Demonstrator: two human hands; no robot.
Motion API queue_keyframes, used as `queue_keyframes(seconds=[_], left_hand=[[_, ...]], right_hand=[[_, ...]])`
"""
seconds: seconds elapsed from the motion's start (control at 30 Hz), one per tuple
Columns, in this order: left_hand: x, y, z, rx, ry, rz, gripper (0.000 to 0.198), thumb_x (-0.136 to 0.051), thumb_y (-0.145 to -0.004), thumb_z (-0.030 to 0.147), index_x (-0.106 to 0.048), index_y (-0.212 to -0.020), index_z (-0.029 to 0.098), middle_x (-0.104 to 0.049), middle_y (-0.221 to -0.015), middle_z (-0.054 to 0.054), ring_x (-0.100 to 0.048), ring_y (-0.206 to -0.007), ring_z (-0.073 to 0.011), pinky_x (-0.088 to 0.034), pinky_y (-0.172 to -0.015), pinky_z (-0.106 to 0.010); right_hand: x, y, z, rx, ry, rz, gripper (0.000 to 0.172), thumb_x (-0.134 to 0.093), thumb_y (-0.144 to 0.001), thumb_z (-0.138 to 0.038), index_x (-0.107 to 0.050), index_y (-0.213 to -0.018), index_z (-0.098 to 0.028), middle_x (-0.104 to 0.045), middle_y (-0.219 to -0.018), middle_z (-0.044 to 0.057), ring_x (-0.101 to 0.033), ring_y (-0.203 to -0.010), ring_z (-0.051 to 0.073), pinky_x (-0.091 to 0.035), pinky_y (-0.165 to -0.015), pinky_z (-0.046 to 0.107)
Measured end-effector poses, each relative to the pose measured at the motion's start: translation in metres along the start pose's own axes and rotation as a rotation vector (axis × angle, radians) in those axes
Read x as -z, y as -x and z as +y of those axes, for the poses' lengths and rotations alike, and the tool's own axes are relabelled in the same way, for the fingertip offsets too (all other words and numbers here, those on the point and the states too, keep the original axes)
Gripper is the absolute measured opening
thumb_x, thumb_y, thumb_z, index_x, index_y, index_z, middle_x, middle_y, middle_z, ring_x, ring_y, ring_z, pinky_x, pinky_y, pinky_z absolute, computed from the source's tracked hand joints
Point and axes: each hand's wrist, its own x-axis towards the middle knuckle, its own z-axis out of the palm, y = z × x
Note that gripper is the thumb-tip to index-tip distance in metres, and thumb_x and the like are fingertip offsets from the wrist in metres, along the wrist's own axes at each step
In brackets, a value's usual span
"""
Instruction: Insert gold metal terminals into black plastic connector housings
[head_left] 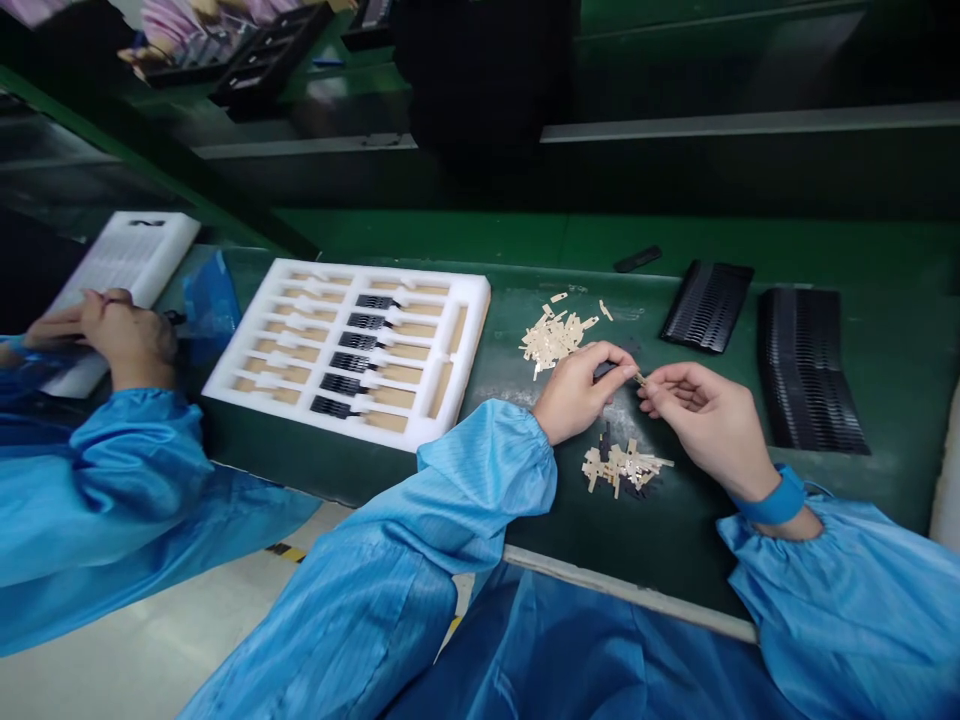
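My left hand is closed on a small black strip, mostly covered by its fingers. Close beside it, my right hand pinches a tiny brass-coloured piece against the strip's end; whether the two are joined is too small to tell. Just beyond my left hand lies a heap of flat cream-coloured pieces. Nearer the table edge, below both hands, is a second heap of cream pieces mixed with small black ones. I wear blue sleeves and a blue wristband on the right.
Left of me is a white foam tray with black parts in one column of slots. Ribbed black trays and a stacked black set lie right. A black bar lies behind. A co-worker's hands rest by another foam tray.
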Motion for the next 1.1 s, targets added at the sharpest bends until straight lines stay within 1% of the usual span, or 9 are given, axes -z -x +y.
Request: queue_keyframes(seconds=[0.1,0.23,0.33,0.47,0.63,0.73,0.8,0.93,1.1], left_hand=[[-0.001,0.001,0.0,0.044,0.034,-0.022,0.028,-0.059,-0.1,0.046,-0.066,-0.105,0.02,-0.065,-0.085,0.0,-0.053,-0.056,-0.0077,-0.048,-0.059,-0.024],[-0.005,0.001,0.004,-0.048,-0.077,0.104,0.018,-0.065,-0.097,0.036,-0.069,-0.101,0.019,-0.068,-0.1,-0.005,-0.063,-0.08,-0.0119,-0.053,-0.076,-0.025],[-0.007,0.002,0.006,-0.134,-0.177,0.149,0.015,-0.065,-0.098,0.033,-0.07,-0.096,0.019,-0.068,-0.099,-0.005,-0.064,-0.092,-0.015,-0.052,-0.085,-0.027],[-0.008,0.004,0.005,-0.179,-0.228,0.113,0.017,-0.061,-0.099,0.031,-0.073,-0.096,0.019,-0.067,-0.093,-0.003,-0.063,-0.086,-0.0142,-0.051,-0.082,-0.028],[-0.01,0.003,0.003,-0.217,-0.226,0.125,0.01,-0.065,-0.093,0.022,-0.073,-0.09,0.017,-0.064,-0.086,-0.002,-0.061,-0.078,-0.012,-0.051,-0.076,-0.025],[-0.003,0.0,0.005,-0.219,-0.264,0.163,0.007,-0.065,-0.089,0.015,-0.072,-0.086,0.017,-0.065,-0.085,-0.001,-0.061,-0.076,-0.0112,-0.05,-0.073,-0.024],[0.008,-0.003,0.008,-0.216,-0.362,0.26,0.008,-0.064,-0.089,0.012,-0.07,-0.086,0.018,-0.066,-0.087,-0.001,-0.061,-0.079,-0.012,-0.049,-0.075,-0.025],[0.032,-0.006,0.01,-0.149,-0.662,0.45,0.02,-0.059,-0.1,0.027,-0.067,-0.085,0.019,-0.066,-0.091,-0.004,-0.062,-0.082,-0.0149,-0.047,-0.076,-0.028],[0.033,-0.003,0.008,-0.233,-0.711,0.386,0.013,-0.06,-0.098,0.019,-0.07,-0.106,0.02,-0.067,-0.109,-0.006,-0.064,-0.087,-0.0142,-0.05,-0.079,-0.027]], right_hand=[[0.001,0.001,0.0,0.024,0.1,0.0,0.023,-0.08,-0.084,-0.041,-0.074,-0.086,-0.019,-0.074,-0.073,0.004,-0.069,-0.064,0.016,-0.058,-0.064,0.03],[0.001,0.001,0.0,0.035,0.092,-0.003,0.023,-0.079,-0.085,-0.043,-0.078,-0.086,-0.019,-0.075,-0.075,0.004,-0.065,-0.06,0.015,-0.055,-0.058,0.029],[-0.001,0.002,0.004,0.056,0.124,0.071,0.021,-0.079,-0.087,-0.041,-0.079,-0.091,-0.02,-0.076,-0.079,0.004,-0.065,-0.062,0.015,-0.056,-0.06,0.029],[-0.003,0.003,0.005,0.172,0.249,0.137,0.015,-0.075,-0.091,-0.036,-0.078,-0.091,-0.021,-0.075,-0.083,0.004,-0.067,-0.066,0.015,-0.057,-0.064,0.03],[-0.003,0.004,0.002,0.285,0.362,0.115,0.01,-0.072,-0.093,-0.03,-0.076,-0.089,-0.022,-0.075,-0.082,0.003,-0.065,-0.066,0.015,-0.055,-0.064,0.03],[-0.002,0.004,0.003,0.271,0.345,0.115,0.008,-0.071,-0.092,-0.029,-0.075,-0.089,-0.022,-0.074,-0.082,0.003,-0.065,-0.067,0.016,-0.054,-0.065,0.03],[-0.001,0.002,0.004,0.197,0.265,0.16,0.008,-0.071,-0.091,-0.029,-0.074,-0.089,-0.022,-0.072,-0.079,0.003,-0.065,-0.066,0.016,-0.054,-0.064,0.03],[-0.001,-0.001,0.004,0.079,0.127,0.218,0.01,-0.072,-0.088,-0.031,-0.072,-0.088,-0.021,-0.069,-0.075,0.002,-0.064,-0.064,0.015,-0.052,-0.062,0.029],[-0.001,-0.001,0.002,0.115,0.154,0.178,0.009,-0.069,-0.089,-0.029,-0.071,-0.085,-0.021,-0.068,-0.075,0.002,-0.062,-0.065,0.015,-0.049,-0.061,0.029]])
